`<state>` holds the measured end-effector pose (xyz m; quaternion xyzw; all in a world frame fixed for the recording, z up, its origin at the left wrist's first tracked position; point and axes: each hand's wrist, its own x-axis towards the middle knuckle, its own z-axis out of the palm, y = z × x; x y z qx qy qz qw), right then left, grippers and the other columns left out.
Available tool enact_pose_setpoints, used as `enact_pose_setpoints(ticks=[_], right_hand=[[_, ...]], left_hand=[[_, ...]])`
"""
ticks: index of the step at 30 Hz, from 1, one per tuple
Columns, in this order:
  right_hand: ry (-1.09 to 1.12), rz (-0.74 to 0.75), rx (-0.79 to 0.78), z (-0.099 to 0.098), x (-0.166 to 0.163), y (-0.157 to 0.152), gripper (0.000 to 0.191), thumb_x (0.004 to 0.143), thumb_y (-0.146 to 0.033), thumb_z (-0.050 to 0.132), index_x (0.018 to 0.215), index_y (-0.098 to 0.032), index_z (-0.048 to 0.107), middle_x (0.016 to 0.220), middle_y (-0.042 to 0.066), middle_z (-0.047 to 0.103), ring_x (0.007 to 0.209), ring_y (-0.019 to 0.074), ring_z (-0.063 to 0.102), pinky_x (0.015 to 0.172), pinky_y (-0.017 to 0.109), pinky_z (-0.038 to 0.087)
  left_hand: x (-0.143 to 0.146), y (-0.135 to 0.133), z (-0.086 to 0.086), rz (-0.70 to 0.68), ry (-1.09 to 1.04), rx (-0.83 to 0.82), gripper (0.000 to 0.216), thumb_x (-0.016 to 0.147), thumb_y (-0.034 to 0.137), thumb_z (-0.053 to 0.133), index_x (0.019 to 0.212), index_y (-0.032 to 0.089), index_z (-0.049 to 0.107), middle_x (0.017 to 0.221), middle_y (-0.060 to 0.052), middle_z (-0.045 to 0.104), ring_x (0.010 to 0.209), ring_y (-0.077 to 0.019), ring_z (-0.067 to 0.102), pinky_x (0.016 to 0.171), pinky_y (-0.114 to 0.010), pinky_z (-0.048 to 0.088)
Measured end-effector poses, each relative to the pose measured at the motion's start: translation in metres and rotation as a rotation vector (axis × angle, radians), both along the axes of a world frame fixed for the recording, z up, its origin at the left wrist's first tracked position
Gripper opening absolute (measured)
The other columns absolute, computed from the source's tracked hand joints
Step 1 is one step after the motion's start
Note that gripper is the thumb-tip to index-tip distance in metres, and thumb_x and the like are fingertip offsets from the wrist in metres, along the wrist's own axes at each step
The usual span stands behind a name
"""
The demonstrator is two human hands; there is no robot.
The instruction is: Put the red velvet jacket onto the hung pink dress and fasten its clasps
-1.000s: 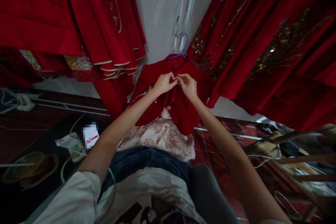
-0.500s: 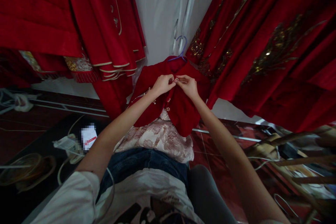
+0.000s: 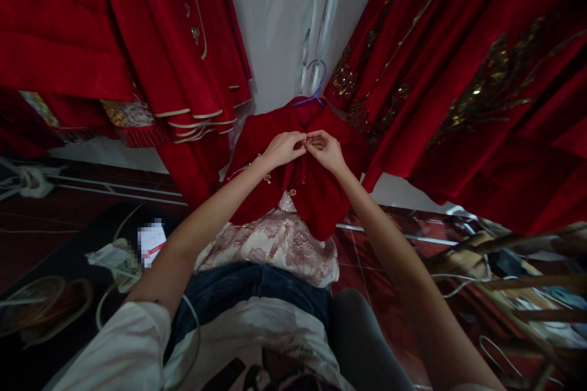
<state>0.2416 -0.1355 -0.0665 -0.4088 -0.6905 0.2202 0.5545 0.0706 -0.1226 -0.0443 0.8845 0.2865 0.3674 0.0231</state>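
A short red jacket [image 3: 321, 201] hangs on a purple hanger [image 3: 317, 93] in front of me, over a pale pink patterned garment [image 3: 261, 247]. At the top of the jacket's front opening, my left hand [image 3: 285, 148] and my right hand [image 3: 327, 150] meet with bent, pinching fingers. Between their fingertips is a small beaded clasp [image 3: 309, 141], partly hidden. Lower on the front edge shows another beaded clasp [image 3: 292, 193]. Beaded trim [image 3: 266, 178] decorates the jacket panel under my left forearm.
Red garments with gold trim [image 3: 192, 43] hang at left, and red sequined garments [image 3: 481, 85] at right. A dark table [image 3: 68, 256] at lower left bears a clear plastic container [image 3: 117, 259] and a white card [image 3: 152, 241]. A wooden rack [image 3: 527, 284] stands at right.
Both hands stay at the upper clasp, with the right fingers more curled. The hanging red strip below them has shifted, and a middle beaded ornament is less visible. The view moved slightly.
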Motion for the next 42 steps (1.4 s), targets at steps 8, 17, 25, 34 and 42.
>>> enact_pose_setpoints(ticks=[8,17,25,34,42], right_hand=[[0.138,-0.027,-0.081,-0.036,-0.021,-0.022,0.07,0.083,-0.041,0.055,0.142,-0.029,0.019,0.13,0.013,0.048,0.106,0.0229,0.058,0.081,0.04,0.055],[-0.063,-0.264,-0.071,-0.056,-0.008,-0.068,0.066,0.067,-0.021,0.061,0.13,-0.02,0.038,0.106,0.009,0.056,0.074,0.0156,0.057,0.066,0.033,0.052],[0.263,-0.076,-0.206,0.0,0.016,-0.079,0.034,0.074,-0.037,0.063,0.103,-0.021,0.053,0.077,0.0,0.064,0.075,0.014,0.063,0.074,0.031,0.053],[0.098,0.11,-0.297,-0.027,-0.034,-0.074,0.036,0.073,-0.04,0.07,0.101,-0.021,0.056,0.099,0.006,0.064,0.087,0.0172,0.065,0.076,0.037,0.059],[0.021,-0.136,-0.172,-0.059,-0.072,-0.04,0.037,0.072,-0.037,0.07,0.099,-0.02,0.052,0.088,0.003,0.06,0.074,0.0142,0.06,0.068,0.029,0.055]], left_hand=[[0.022,0.002,-0.046,-0.017,-0.508,-0.396,0.016,0.083,0.016,0.057,0.099,0.015,0.06,0.104,-0.008,0.065,0.084,-0.0149,0.061,0.083,-0.029,0.049],[0.017,-0.021,-0.056,-0.231,-0.736,-1.02,0.047,0.092,0.051,0.045,0.124,0.019,0.058,0.139,-0.012,0.053,0.113,-0.0231,0.059,0.087,-0.034,0.053],[0.015,-0.029,-0.058,-0.245,-0.742,-1.121,0.057,0.091,0.062,0.038,0.132,0.025,0.055,0.148,-0.008,0.045,0.134,-0.0255,0.046,0.107,-0.042,0.04],[-0.016,-0.058,-0.069,-0.016,-0.966,-0.949,0.043,0.09,0.053,0.046,0.105,0.019,0.067,0.112,-0.01,0.069,0.093,-0.0192,0.068,0.076,-0.031,0.057],[-0.031,-0.05,-0.087,0.052,-1.112,-0.88,0.013,0.08,0.023,0.062,0.086,0.013,0.068,0.086,-0.006,0.071,0.073,-0.0127,0.067,0.073,-0.031,0.06]])
